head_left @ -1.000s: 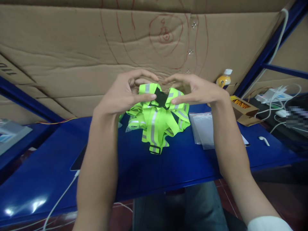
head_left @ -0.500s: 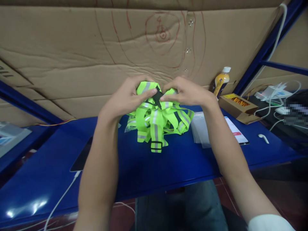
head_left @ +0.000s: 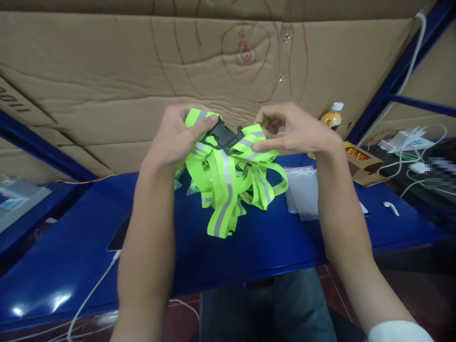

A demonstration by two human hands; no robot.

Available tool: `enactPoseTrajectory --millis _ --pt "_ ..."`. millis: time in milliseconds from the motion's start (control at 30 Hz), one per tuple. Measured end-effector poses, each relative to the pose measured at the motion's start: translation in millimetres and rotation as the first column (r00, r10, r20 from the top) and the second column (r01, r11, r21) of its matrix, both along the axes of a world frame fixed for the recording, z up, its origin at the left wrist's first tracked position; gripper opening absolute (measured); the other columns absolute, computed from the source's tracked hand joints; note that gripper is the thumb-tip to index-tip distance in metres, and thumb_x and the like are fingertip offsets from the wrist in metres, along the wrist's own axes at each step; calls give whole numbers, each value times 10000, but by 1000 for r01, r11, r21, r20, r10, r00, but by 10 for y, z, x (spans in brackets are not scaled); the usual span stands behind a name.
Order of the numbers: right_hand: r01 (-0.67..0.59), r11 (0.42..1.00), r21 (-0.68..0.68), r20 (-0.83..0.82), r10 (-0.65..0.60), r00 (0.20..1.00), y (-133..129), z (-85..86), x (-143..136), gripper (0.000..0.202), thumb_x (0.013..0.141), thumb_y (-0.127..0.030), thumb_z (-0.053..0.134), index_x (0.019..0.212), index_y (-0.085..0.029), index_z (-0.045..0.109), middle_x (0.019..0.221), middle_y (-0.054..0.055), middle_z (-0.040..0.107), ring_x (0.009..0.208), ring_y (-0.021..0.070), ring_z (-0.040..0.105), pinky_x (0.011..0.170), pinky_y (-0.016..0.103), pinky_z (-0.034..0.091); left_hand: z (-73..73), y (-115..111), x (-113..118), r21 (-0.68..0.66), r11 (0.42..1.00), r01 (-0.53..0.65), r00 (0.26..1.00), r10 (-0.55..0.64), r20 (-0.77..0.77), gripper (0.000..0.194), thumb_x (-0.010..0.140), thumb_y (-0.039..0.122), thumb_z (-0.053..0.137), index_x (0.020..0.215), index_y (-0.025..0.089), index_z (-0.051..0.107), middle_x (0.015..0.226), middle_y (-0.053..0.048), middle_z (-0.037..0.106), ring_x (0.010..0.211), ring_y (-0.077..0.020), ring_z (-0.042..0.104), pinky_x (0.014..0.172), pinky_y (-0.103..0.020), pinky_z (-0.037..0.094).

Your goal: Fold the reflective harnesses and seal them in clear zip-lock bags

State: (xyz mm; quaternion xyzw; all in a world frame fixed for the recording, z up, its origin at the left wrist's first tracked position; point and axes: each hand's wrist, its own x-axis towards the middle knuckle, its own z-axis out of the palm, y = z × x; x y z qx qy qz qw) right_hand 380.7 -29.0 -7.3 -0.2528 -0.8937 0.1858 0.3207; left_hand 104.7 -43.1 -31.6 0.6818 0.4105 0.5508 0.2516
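A bundle of neon-yellow straps with grey reflective stripes [head_left: 228, 185] hangs in loops between my hands, above the blue table. My left hand [head_left: 181, 133] grips the upper left of the straps, its thumb beside a black plastic buckle [head_left: 223, 136]. Near the bundle's upper right, my right hand [head_left: 285, 128] has its thumb on the strap and its fingers spread and curled behind; the thumb and fingers are apart. The far side of the bundle hides part of my left fingers.
Clear plastic bags [head_left: 302, 192] lie on the blue table [head_left: 249, 259] right of the straps. Farther right are a yellow bottle [head_left: 332, 116], a cardboard box [head_left: 365, 168], a white earbud [head_left: 391, 207] and cables. A dark device [head_left: 119, 235] lies by my left forearm.
Both hands have moved apart and slightly up. The black buckle between them is now more exposed, and my right fingers have opened away from it. The hanging strap has shifted.
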Motion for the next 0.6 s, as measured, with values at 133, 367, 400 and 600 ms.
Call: enactPoseTrajectory --millis 133,367,400,600 --pt "-73 997 -10 -286 67 956 -87 38 -37 420 799 -506 908 858 -219 608 893 24 669 810 185 621 750 359 521 -5 42 -43 -33 996 -77 997 77 -7 521 801 668 848 870 204 621 713 20 616 978 -229 670 732 -337 475" --pt "-17 997 70 -127 26 992 19 -49 -160 328 856 -444 833 1003 -197 674 1041 51 725 933 230 651 867 394 540 95 -100 3 181 982 46 988 -18 -154 562 866 710 818 1034 188 692 892 30 622 1034 -187 615 879 -366 407" --pt "-27 996 83 -52 32 998 45 -64 -176 300 884 -447 794 988 -191 677 989 44 718 892 217 628 841 389 525 112 -131 27 219 974 52 985 -14 -173 561 862 706 824 1038 186 707 910 26 630 1022 -183 616 884 -366 406" --pt "-37 988 147 74 26 997 92 -75 -182 390 988 -580 639 840 -220 645 769 -7 638 828 205 576 817 375 499 127 -190 113 331 942 58 981 7 -192 453 928 661 772 1052 226 750 999 1 725 994 -204 654 861 -345 468"
